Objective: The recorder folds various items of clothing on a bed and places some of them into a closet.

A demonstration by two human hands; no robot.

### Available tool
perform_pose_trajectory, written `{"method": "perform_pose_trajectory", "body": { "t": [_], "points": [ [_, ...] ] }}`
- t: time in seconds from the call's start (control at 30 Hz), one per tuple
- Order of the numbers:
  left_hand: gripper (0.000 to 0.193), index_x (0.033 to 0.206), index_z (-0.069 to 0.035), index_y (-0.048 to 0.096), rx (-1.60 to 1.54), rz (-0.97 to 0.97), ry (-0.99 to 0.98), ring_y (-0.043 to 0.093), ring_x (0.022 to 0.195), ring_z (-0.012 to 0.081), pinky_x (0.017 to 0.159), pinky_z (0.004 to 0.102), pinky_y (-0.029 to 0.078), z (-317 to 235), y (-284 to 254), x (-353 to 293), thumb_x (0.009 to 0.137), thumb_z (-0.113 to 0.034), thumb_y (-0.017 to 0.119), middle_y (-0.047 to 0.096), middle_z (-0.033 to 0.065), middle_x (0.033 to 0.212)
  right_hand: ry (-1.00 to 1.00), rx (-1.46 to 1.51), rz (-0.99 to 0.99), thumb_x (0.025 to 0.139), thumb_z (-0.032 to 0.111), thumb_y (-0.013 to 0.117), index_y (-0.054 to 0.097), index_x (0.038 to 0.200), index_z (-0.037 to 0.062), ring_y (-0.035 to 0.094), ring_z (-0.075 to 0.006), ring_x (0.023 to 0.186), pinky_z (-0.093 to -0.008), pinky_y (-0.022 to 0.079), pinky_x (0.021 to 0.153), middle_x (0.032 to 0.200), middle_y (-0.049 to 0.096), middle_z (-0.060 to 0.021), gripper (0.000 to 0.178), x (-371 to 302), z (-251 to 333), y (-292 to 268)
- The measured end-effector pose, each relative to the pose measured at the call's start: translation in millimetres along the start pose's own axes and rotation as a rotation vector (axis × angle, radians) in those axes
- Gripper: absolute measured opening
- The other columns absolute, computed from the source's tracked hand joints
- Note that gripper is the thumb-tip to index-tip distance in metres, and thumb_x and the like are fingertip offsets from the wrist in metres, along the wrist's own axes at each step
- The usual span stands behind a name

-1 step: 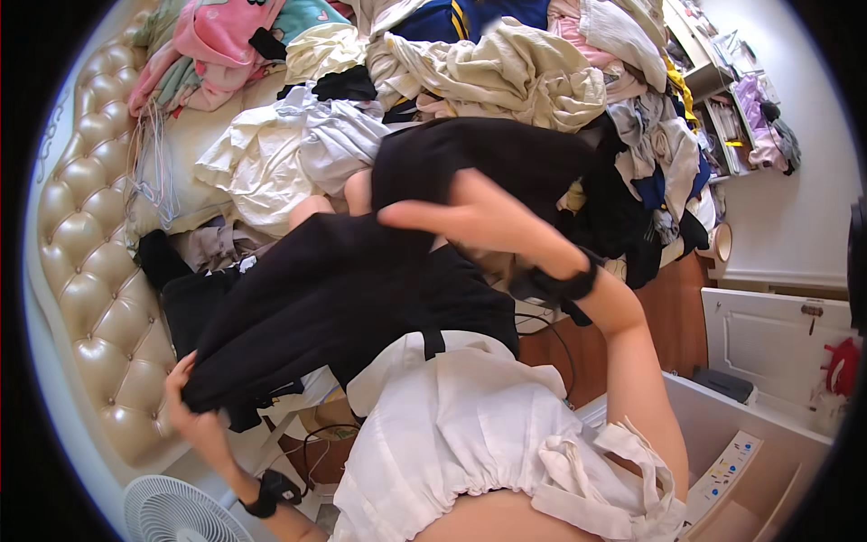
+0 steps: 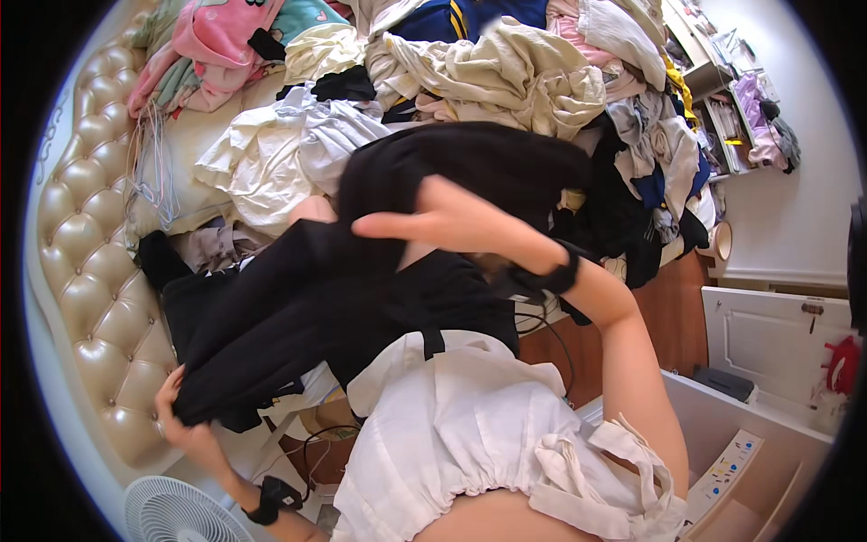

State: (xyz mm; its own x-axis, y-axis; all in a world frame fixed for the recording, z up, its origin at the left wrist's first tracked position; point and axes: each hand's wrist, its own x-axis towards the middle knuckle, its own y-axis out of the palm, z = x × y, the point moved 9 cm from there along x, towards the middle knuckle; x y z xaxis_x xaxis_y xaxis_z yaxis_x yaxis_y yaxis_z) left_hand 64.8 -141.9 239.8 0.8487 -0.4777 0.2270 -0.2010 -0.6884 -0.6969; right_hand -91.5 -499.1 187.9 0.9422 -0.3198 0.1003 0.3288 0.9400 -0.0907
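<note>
A long black garment stretches across my lap and out over the bed; its exact kind is hard to tell. My left hand grips its lower left end, close to the tufted headboard. Over the garment's middle is my right hand, slightly blurred, thumb pointing left in front of the cloth and fingers partly hidden by a fold. The upper part of the garment is bunched at this hand and hangs off to its right. Dark cloth also covers my legs, and a bare knee shows behind the garment.
Heaped clothes cover the bed, among them a cream garment, white shirts and a pink blanket. The cream tufted headboard stands left, a white fan lower left. A white open drawer is at lower right.
My right hand has moved a little left, and the black garment's upper part has shifted left with it. My left hand has moved slightly left and down, still gripping its end.
</note>
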Motion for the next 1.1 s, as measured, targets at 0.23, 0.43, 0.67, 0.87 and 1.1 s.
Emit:
{"method": "perform_pose_trajectory", "body": {
  "t": [0.23,0.43,0.67,0.87,1.1],
  "points": [
    [0.038,0.091,0.002,0.05,0.181,-0.499,-0.053,0.053,0.096,0.0222,0.095,0.0294,0.037,13,-102,-45,0.059,0.013,0.033,0.06,0.0121,0.106,0.028,-0.901,0.21,0.069,0.024,0.065,0.058,0.094,0.0013,0.056,-0.0303,0.087,-0.0399,0.045,0.076,0.088,0.058,-0.0143,0.034,-7,-77,24],
    [0.039,0.092,0.003,0.048,0.121,-0.545,0.004,0.054,0.097,0.0238,0.096,0.0316,0.037,36,-122,-30,0.058,0.013,0.032,0.059,0.0172,0.104,0.415,-1.358,0.196,0.056,0.021,0.077,0.023,0.134,0.0073,0.032,-0.0308,0.125,-0.0548,0.03,0.095,0.134,0.03,-0.0181,0.096,-73,-149,-52],
    [0.035,0.094,0.004,0.048,0.182,-0.618,0.018,0.054,0.1,0.0228,0.095,0.0336,0.039,37,-159,-10,0.065,0.015,0.031,0.059,0.0168,0.103,0.195,-1.18,-0.215,0.072,0.003,0.051,0.06,0.091,0.0073,0.058,-0.0302,0.085,-0.0399,0.046,0.073,0.087,0.061,-0.0121,0.022,-80,-118,-125],
    [0.037,0.099,0.004,0.055,0.008,-0.43,-0.182,0.055,0.091,0.018,0.085,0.0259,0.043,71,-166,2,0.066,0.008,0.037,0.059,0.0103,0.089,0.285,-1.116,-0.518,0.067,-0.002,0.038,0.059,0.087,-0.0027,0.059,-0.0305,0.078,-0.0339,0.044,0.074,0.078,0.062,-0.017,0.029,-137,-29,-274],
    [0.03,0.086,0.002,0.055,-0.038,0.658,-0.414,0.054,0.075,0.0137,0.073,0.0241,0.043,16,47,62,0.059,0.0,0.043,0.056,0.0065,0.078,0.501,-1.343,-0.511,0.07,0.004,0.041,0.06,0.083,-0.0009,0.058,-0.0274,0.082,-0.034,0.043,0.075,0.082,0.06,-0.0139,0.024,-203,2,-431]
  ]
}}
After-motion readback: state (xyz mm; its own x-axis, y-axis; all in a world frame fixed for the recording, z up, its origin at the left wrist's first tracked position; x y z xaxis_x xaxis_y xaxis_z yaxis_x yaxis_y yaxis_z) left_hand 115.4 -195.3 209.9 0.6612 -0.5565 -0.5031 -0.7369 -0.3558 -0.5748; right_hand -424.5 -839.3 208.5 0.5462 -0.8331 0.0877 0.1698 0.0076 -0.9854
